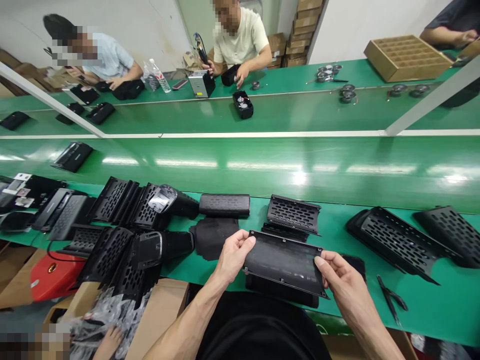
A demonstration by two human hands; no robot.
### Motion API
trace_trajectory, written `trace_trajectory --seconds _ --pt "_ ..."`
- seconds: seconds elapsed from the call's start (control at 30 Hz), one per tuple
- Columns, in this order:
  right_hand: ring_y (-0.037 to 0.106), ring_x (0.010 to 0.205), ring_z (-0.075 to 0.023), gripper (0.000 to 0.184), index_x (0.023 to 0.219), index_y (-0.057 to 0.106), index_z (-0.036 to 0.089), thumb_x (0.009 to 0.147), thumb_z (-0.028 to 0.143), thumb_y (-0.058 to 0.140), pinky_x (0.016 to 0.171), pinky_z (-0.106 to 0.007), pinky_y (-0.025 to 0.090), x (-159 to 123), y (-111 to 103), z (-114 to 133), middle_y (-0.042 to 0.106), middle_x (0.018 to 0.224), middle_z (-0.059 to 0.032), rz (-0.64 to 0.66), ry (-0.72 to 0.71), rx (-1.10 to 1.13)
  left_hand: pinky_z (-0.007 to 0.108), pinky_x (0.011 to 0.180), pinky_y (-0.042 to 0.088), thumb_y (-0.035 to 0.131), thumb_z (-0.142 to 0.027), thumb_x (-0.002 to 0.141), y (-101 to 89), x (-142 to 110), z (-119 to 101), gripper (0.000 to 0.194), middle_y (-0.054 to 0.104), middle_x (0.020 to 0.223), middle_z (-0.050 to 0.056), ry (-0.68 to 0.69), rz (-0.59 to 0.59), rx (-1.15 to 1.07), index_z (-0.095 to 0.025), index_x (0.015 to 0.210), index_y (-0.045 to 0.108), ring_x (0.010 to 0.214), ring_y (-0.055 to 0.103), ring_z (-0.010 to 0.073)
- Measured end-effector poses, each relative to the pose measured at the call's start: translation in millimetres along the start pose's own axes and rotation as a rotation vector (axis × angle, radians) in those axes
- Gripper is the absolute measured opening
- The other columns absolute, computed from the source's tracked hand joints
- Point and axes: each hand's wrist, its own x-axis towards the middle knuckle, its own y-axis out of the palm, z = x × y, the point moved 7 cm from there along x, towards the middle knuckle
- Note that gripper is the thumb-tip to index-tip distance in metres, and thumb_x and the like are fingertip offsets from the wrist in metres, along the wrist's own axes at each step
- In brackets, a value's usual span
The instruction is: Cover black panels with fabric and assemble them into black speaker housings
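Observation:
A black curved plastic panel (285, 262), its concave inner face up with small screw posts along the edges, is held between my two hands. My left hand (234, 254) pinches its left end, thumb on top. At the right end my right hand (339, 275) grips the edge the same way. Under the panel lies a dark rounded housing (281, 291), mostly hidden. Just beyond it rests a slotted black grille (293, 214) on the green bench, with another piece partly beneath. A dark fabric sheet (216, 237) lies left of my left hand, near a slotted speaker housing (224, 205).
Slotted grilles (112, 200) and housings pile up at the left. More grilles (397, 242) and pliers (392, 300) lie at the right. A green conveyor belt (262, 167) runs beyond. Across it, other people work near small speakers (348, 92) and a cardboard tray (407, 57).

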Motion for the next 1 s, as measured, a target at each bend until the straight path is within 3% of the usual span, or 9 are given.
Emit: trace_trajectory --seconds 0.13,0.3,1.0 --pt "0.044 0.062 -0.013 0.052 0.103 0.066 0.023 0.081 0.068 0.08 0.058 -0.027 0.037 -1.2 -0.3 0.9 0.052 0.071 0.0037 -0.001 -0.005 0.008 0.019 0.031 0.042 0.075 -0.062 0.087 2.5 -2.8 -0.7 0.044 0.053 0.062 -0.008 -0.031 0.05 -0.039 -0.022 0.091 0.057 0.039 0.048 0.0091" --pt "0.044 0.062 -0.0145 0.055 0.106 0.066 0.022 0.081 0.069 0.08 0.058 -0.028 0.037 -2.5 -0.7 1.5 0.05 0.067 0.004 0.005 -0.008 0.013 0.02 0.032 0.049 0.08 -0.061 0.083 1.7 -3.2 -0.1 0.048 0.056 0.07 -0.007 -0.036 0.081 -0.109 -0.021 0.099 0.058 0.041 0.049 0.0076" --pt "0.045 0.068 -0.0149 0.05 0.106 0.068 0.025 0.081 0.065 0.083 0.061 -0.025 0.044 -2.2 0.8 1.2 0.055 0.077 0.0023 0.028 -0.024 0.029 0.019 0.033 0.05 0.084 -0.057 0.081 -2.6 -2.0 -0.8 0.05 0.058 0.076 -0.004 -0.01 0.075 -0.187 -0.017 0.105 0.064 0.047 0.053 0.0084"
